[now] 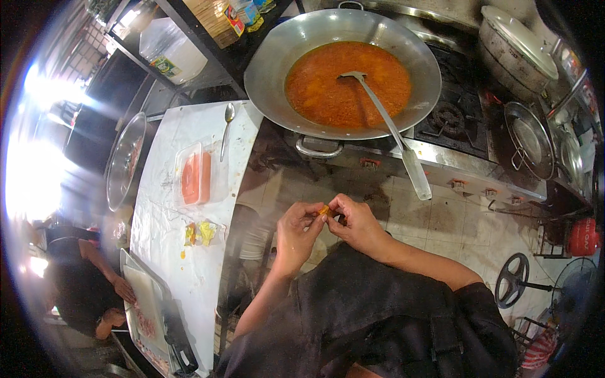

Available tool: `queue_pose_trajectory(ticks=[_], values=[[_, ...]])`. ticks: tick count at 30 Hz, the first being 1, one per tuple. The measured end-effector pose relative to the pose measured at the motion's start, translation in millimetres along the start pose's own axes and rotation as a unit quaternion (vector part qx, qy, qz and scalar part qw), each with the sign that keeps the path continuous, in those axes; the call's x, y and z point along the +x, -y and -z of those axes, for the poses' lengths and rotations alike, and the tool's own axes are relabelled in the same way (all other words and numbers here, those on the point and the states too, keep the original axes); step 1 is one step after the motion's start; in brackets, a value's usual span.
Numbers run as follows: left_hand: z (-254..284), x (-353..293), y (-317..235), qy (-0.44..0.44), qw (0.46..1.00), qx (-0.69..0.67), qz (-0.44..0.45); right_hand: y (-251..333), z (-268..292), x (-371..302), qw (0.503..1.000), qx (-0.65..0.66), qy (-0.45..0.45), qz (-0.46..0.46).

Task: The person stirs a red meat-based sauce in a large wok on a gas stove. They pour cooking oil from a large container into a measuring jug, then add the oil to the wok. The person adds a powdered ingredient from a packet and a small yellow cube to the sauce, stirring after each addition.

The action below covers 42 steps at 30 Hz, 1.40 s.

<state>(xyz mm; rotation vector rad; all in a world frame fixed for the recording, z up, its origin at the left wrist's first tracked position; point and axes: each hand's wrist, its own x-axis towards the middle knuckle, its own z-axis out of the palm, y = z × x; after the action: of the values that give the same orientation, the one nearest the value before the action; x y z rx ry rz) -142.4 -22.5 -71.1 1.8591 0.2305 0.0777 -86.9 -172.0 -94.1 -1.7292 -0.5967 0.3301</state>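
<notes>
My left hand [295, 238] and my right hand [360, 228] meet in front of my body, fingertips pinched on a small yellow-orange piece [324, 211]. It looks like a wrapped cube, but the fingers cover most of it. Ahead of the hands, a wide metal wok [265, 82] holds orange-red liquid [315, 79]. A long-handled ladle [384, 116] rests in it, its handle reaching over the near rim. On the white table [170, 252] to the left lie crumpled yellow wrappers [205, 233], a clear plastic tub [179, 167] with something orange-pink inside, and a spoon [226, 131].
The wok stands on a gas stove [454, 120], with a lidded pot [513, 47] and a metal pan [529, 135] at the right. A co-worker's hand [125, 290] is over a cutting board [140, 280] at lower left. A red gas cylinder [583, 238] stands far right.
</notes>
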Motion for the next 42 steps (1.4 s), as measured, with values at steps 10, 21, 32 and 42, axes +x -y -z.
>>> queue_pose_trajectory(ticks=[10, 21, 32, 42], values=[[-14, -3, -8, -0.070, 0.997, 0.026, -0.004, 6, 3, -2, 0.985, -0.156, -0.006, 0.074], [8, 5, 0, -0.020, 0.971, -0.227, 0.072, -11, 11, -4, 0.976, 0.198, -0.018, -0.083], [10, 2, -6, 0.040, 0.999, 0.024, 0.028, -5, 10, -10, 0.998, 0.055, -0.004, -0.037], [-2, 0, -9, -0.059, 0.973, 0.182, -0.126, 2, 11, -15, 0.993, 0.064, -0.018, -0.099]])
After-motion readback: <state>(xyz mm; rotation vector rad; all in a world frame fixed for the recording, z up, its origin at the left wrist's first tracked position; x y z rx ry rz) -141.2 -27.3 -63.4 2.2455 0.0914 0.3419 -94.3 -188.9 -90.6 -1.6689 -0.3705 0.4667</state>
